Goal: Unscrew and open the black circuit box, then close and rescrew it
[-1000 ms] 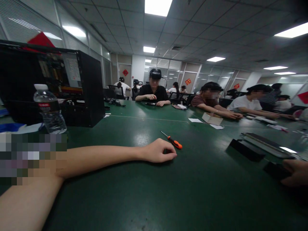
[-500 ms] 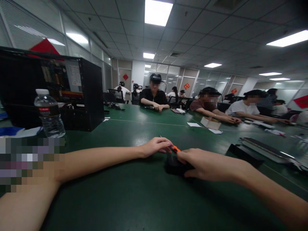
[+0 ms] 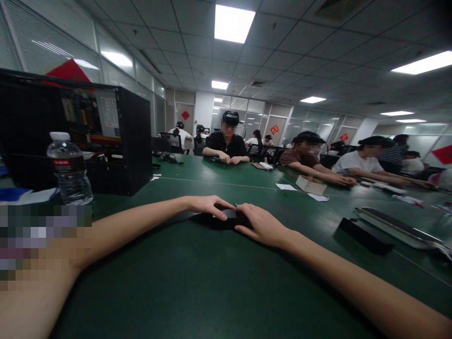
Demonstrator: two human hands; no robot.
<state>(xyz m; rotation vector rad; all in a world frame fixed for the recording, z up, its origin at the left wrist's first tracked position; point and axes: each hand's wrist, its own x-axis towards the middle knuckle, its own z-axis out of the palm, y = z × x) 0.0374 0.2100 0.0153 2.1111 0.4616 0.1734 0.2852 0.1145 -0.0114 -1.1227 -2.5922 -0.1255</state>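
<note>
A small black box-like object [image 3: 229, 219] lies low over the green table top [image 3: 169, 282], between my two hands. Its exact kind is too dark to make out. My left hand [image 3: 206, 205] grips its left and far side, the thumb resting over the top. My right hand [image 3: 261, 225] is wrapped round the right end, with thumb and fingers on either side of it. A thin small tip shows by the fingertips where the hands meet; what it belongs to is hidden.
At left stand an opened black computer case [image 3: 136, 141] and a water bottle [image 3: 70, 169]. A long black box [image 3: 365, 235] and a flat device [image 3: 395, 226] lie at right. A small carton [image 3: 310, 185] sits farther back; several people sit around the table.
Both hands have moved left and slightly away from me with the black object. The orange tool seen between the hands earlier is no longer visible.
</note>
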